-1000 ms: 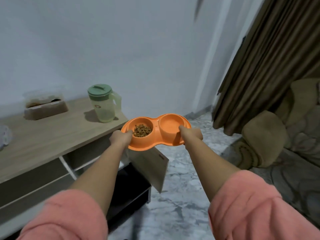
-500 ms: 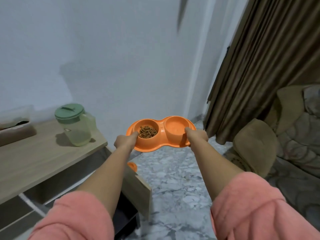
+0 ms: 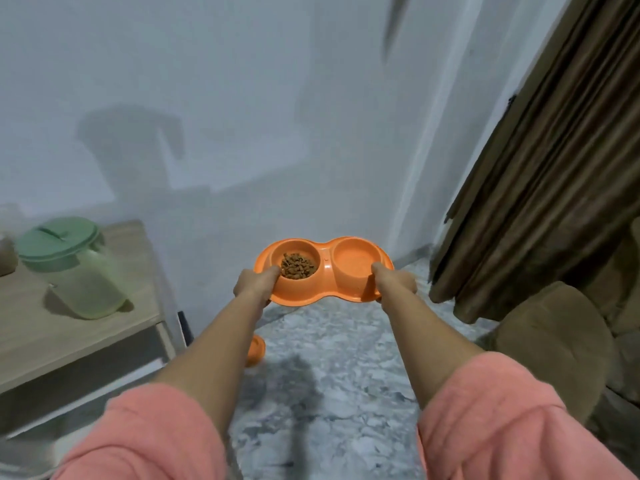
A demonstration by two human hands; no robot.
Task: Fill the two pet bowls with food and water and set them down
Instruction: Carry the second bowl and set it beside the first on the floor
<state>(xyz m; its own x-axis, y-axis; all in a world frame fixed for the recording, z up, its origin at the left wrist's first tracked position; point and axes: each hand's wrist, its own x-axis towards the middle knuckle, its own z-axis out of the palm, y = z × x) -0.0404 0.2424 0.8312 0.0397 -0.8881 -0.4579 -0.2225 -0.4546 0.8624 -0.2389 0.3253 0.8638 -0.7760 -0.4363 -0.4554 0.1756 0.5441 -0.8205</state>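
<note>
Fingers [image 3: 273,271] of both hands around orange double bowl [image 3: 323,263]

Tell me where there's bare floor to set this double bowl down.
Marble floor is bare straight below the double bowl, between the wooden table and the brown chair. It is tighter beside the table leg, where a small orange object lies, and near the curtain.

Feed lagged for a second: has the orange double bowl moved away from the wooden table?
Yes. The orange double bowl, earlier right at the wooden table edge, is now well to its right, over the marble floor.
</note>
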